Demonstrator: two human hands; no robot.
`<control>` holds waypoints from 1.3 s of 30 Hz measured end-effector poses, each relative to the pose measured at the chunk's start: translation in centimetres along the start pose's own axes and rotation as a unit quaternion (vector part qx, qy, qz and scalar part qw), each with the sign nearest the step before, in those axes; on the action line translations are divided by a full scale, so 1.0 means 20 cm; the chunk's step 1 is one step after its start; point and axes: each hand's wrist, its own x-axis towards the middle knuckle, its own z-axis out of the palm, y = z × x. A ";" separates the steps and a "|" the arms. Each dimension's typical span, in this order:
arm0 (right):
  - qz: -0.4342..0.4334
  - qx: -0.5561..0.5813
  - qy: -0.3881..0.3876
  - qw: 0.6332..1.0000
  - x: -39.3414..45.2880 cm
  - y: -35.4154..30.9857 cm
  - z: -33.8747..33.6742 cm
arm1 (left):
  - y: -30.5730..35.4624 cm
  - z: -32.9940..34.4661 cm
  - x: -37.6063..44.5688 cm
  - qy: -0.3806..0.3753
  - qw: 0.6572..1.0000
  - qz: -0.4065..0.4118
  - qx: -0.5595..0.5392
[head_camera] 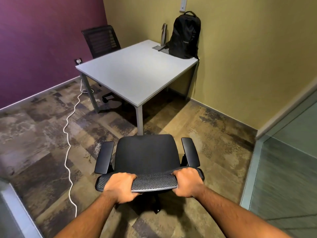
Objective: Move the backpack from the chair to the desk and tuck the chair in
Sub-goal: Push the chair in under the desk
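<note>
A black backpack (186,35) stands upright at the far right corner of the light grey desk (137,73), leaning on the yellow wall. A black office chair (147,153) with a mesh backrest and two armrests stands on the floor in front of the desk's near corner, its seat bare and facing the desk. My left hand (121,187) grips the top edge of the backrest on its left side. My right hand (186,182) grips the same edge on its right side.
A metal bottle (163,34) stands beside the backpack. A second black chair (101,41) sits behind the desk by the purple wall. A white cable (68,134) snakes across the patterned floor at left. A glass partition (283,152) bounds the right.
</note>
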 end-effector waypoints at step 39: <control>0.210 0.025 0.038 0.977 -0.44 0.57 -0.03 | 0.64 -0.07 0.65 -0.006 0.979 0.203 0.013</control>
